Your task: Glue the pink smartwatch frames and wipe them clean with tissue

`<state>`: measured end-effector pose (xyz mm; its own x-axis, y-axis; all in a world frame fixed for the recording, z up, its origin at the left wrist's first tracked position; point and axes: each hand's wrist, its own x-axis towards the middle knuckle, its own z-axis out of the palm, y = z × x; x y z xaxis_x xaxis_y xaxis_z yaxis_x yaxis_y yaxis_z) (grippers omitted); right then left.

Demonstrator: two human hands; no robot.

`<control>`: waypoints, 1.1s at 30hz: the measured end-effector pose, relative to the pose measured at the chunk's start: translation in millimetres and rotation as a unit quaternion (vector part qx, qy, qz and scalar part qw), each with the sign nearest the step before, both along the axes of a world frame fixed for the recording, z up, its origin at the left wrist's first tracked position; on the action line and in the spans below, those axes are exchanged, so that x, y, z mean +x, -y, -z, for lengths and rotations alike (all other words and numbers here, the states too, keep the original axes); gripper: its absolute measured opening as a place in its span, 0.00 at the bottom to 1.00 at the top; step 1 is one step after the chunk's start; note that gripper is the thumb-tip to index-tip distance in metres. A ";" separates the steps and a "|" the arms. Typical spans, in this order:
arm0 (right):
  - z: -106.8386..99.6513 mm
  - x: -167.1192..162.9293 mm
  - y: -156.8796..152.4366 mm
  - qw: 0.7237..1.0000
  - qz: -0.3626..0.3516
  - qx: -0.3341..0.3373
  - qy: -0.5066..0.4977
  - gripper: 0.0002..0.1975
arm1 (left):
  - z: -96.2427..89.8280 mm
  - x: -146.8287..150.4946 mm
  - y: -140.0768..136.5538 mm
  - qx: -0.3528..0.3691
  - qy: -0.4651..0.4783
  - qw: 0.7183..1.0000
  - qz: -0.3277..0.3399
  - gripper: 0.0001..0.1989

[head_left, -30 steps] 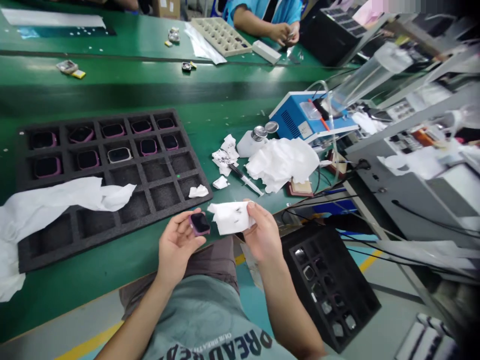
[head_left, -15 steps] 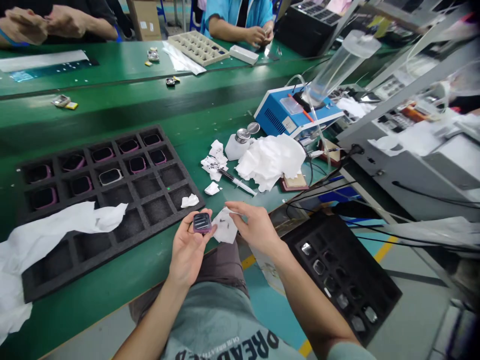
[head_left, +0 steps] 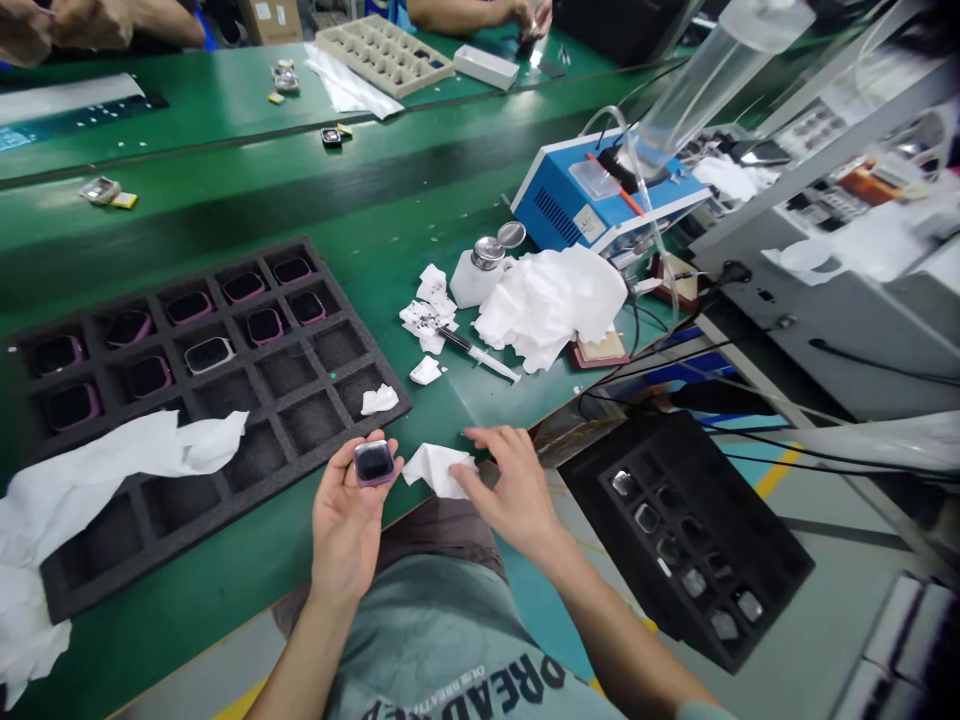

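Note:
My left hand (head_left: 349, 520) is closed around a smartwatch case (head_left: 373, 462) with a purple-pink frame and a dark glass face turned up. To its right, a crumpled white wipe (head_left: 437, 470) lies at the table's front edge. My right hand (head_left: 514, 490) is beside this wipe, fingers apart, its thumb over the wipe's right side; whether the thumb presses on it I cannot tell. Ahead of both hands is a syringe (head_left: 480, 355) with dark contents, its tip by black-specked wipe scraps (head_left: 426, 318).
A black foam tray (head_left: 304, 415) at left holds several watch cases, partly under a long white wipe (head_left: 120, 455). A metal-lidded bottle (head_left: 472, 280), a wipe pile (head_left: 551, 305) and a blue machine (head_left: 592, 200) stand right. Another foam tray (head_left: 757, 560) sits lower right. Co-workers' hands (head_left: 525, 15) show across the table.
My left hand has moved left and slightly down with the watch case. The wipe, flat with dark smears before, is now bunched up, and my right hand's fingers have spread. The view has shifted.

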<state>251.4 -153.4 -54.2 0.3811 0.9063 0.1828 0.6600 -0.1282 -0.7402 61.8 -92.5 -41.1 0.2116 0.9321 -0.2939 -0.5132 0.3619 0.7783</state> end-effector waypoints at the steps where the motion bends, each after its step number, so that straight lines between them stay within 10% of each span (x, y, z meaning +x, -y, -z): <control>1: -0.4 -0.3 -1.1 1.000 -0.005 -0.023 0.002 0.10 | 0.2 -0.9 -0.3 0.002 -0.003 1.000 0.009 0.22; 13: -24.5 12.1 -7.2 0.964 -0.159 0.181 -0.115 0.10 | -11.0 -25.0 -5.2 0.145 -0.008 0.976 0.164 0.27; 17: -30.7 13.7 -6.8 0.974 -0.141 0.142 -0.108 0.06 | -13.6 -28.5 -7.0 0.192 -0.011 0.967 0.168 0.27; 26: -32.7 -2.2 -22.8 0.983 -0.051 0.141 -0.110 0.03 | -7.5 -5.2 -9.4 0.075 0.075 0.969 0.224 0.26; 33: -27.9 -11.7 -21.7 0.963 -0.158 0.207 0.073 0.12 | -5.2 1.3 -13.4 -0.020 0.132 0.977 0.168 0.23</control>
<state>239.7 -131.8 -26.2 0.0417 0.8103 0.5845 0.7184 0.3823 -0.5812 63.1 -79.0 -35.9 0.5772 0.7858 -0.2220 -0.5415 0.5719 0.6162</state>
